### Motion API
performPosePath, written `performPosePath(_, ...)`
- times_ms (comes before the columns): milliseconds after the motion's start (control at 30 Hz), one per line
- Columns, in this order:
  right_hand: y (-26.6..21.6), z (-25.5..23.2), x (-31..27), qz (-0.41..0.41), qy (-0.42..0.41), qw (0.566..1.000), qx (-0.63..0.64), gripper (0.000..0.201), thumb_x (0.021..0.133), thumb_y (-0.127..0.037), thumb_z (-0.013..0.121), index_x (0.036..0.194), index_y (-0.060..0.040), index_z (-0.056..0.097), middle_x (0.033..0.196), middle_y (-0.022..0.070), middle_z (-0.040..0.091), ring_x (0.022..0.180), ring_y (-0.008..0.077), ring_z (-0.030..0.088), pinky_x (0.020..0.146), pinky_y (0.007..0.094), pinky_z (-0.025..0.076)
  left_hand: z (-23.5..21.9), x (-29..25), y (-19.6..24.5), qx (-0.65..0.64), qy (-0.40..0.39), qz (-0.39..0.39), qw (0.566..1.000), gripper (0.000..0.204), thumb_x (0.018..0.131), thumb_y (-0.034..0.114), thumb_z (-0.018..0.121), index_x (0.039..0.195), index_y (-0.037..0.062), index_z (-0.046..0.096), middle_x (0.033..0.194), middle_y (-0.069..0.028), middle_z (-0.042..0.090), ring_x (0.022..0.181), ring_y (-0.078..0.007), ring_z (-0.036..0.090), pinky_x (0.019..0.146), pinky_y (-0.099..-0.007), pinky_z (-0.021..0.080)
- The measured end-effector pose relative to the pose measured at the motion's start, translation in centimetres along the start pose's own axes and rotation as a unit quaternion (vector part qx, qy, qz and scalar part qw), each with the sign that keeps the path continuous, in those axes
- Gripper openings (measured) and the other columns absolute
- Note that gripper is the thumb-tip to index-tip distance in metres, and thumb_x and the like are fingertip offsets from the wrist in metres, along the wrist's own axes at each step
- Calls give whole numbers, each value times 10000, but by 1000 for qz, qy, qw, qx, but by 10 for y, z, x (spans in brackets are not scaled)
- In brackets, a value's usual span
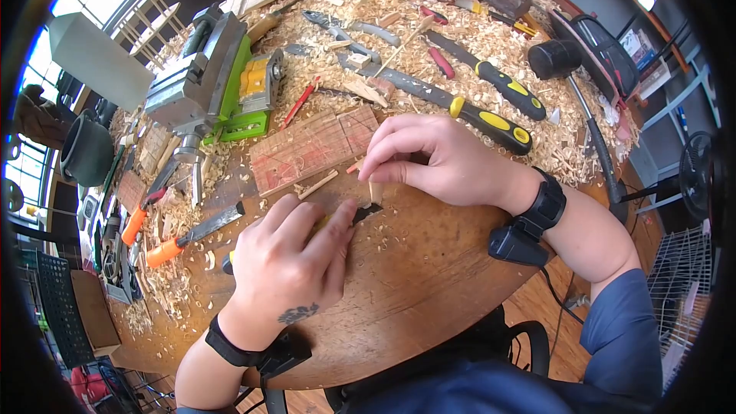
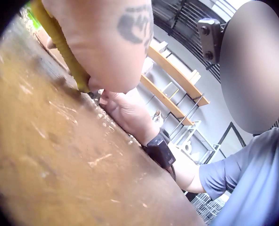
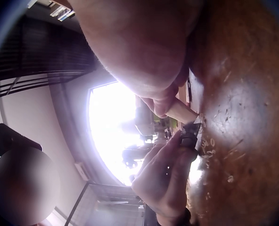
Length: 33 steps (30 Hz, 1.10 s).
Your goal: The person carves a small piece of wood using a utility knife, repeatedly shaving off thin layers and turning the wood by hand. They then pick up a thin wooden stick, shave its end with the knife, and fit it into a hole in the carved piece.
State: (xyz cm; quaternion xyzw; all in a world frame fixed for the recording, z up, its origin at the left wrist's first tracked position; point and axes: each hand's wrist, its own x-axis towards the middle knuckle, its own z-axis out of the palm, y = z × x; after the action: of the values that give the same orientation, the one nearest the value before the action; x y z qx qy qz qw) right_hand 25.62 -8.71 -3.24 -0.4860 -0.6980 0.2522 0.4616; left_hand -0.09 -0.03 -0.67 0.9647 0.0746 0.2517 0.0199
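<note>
My left hand [image 1: 290, 257] lies low over the front of the wooden table [image 1: 429, 276]. It grips a utility knife with a yellow handle [image 2: 59, 40], mostly hidden under the fingers in the head view. The dark blade [image 1: 368, 212] pokes out beyond the fingertips, close over the tabletop. Above it, my right hand [image 1: 437, 157] pinches a small pale wooden stick [image 1: 376, 192] between thumb and fingers. In the right wrist view the stick [image 3: 180, 112] is tilted, its lower end right at the blade [image 3: 192, 128].
A reddish scored board [image 1: 307, 149] lies just behind the hands. Further back are a vise [image 1: 195, 80], a yellow-black file [image 1: 491, 119], a black mallet [image 1: 553, 59] and many wood shavings [image 1: 491, 19]. An orange-handled chisel [image 1: 165, 251] lies at the left.
</note>
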Motion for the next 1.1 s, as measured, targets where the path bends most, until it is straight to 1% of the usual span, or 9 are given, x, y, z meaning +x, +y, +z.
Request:
performPosePath(133, 0, -1, 0, -7, -4, 1000, -4, 140, 970, -49, 795, 1105, -72, 826, 1077, 56, 768, 990, 192, 738, 879, 315, 591, 2, 2, -2, -5, 20, 2, 1000, 384, 790, 65, 796, 1172, 84, 829, 829, -31, 609, 682, -207, 586, 532, -339, 494)
performPosePath(300, 0, 0, 1, -8, -5, 1000, 2, 155, 972, -22, 781, 1110, -72, 829, 1080, 57, 769, 996, 193, 739, 885, 315, 594, 4, 4, -2, 27, 85, 5, 996, 426, 779, 43, 810, 1205, 47, 821, 849, -59, 629, 711, -227, 609, 574, -344, 511)
performPosePath(433, -2, 0, 1, -2, -6, 1000, -6, 173, 965, 1, 773, 1109, -76, 830, 1087, 57, 770, 1002, 197, 743, 893, 316, 600, 6, 4, -1, 20, 79, 2, 997, 420, 780, 41, 815, 1200, 56, 824, 837, -48, 614, 700, -219, 593, 572, -341, 502)
performPosePath(700, -2, 0, 1, -1, -4, 1000, -3, 189, 959, 16, 768, 1107, -82, 830, 1092, 59, 772, 1008, 196, 744, 893, 316, 599, 2, 0, 3, 16, 1, -9, 1000, 364, 803, 83, 805, 1166, 84, 829, 816, -28, 603, 670, -198, 562, 512, -330, 473)
performPosePath(833, -1, 0, 0, -8, -1, 1000, -13, 191, 960, 12, 771, 1114, -84, 830, 1089, 60, 773, 1006, 198, 744, 893, 319, 599, 3, -1, 3, 17, 6, -3, 1000, 379, 781, 76, 808, 1159, 80, 829, 831, -32, 619, 675, -201, 572, 522, -328, 482)
performPosePath(867, -1, 0, 1, -8, 0, 1000, -13, 191, 960, 12, 771, 1114, -84, 830, 1089, 60, 773, 1006, 198, 744, 893, 319, 599, 4, -1, 1, 11, 30, 1, 999, 388, 774, 71, 807, 1161, 79, 829, 841, -35, 629, 680, -204, 579, 529, -327, 486)
performPosePath(933, -3, 1, 1, 14, 4, 1000, 14, 127, 971, -69, 767, 1081, -79, 828, 1054, 90, 775, 1010, 257, 737, 915, 367, 580, 5, 1, 0, 4, 54, 6, 999, 397, 768, 66, 805, 1163, 78, 830, 850, -38, 639, 685, -207, 585, 536, -326, 490)
performPosePath(1033, -3, 0, 0, 7, -7, 1000, 2, 175, 969, -2, 773, 1114, -79, 831, 1085, 61, 772, 1004, 202, 742, 892, 321, 596, 5, 4, -2, 16, 79, 4, 997, 420, 759, 62, 807, 1178, 75, 827, 868, -44, 657, 697, -213, 597, 549, -325, 497)
performPosePath(1100, -1, 1, 0, 3, -7, 1000, 2, 173, 969, -3, 774, 1114, -77, 831, 1085, 61, 772, 1004, 202, 741, 893, 321, 595, 7, 3, -3, 23, 79, 9, 997, 414, 774, 62, 810, 1187, 73, 826, 843, -31, 632, 686, -206, 583, 543, -326, 488)
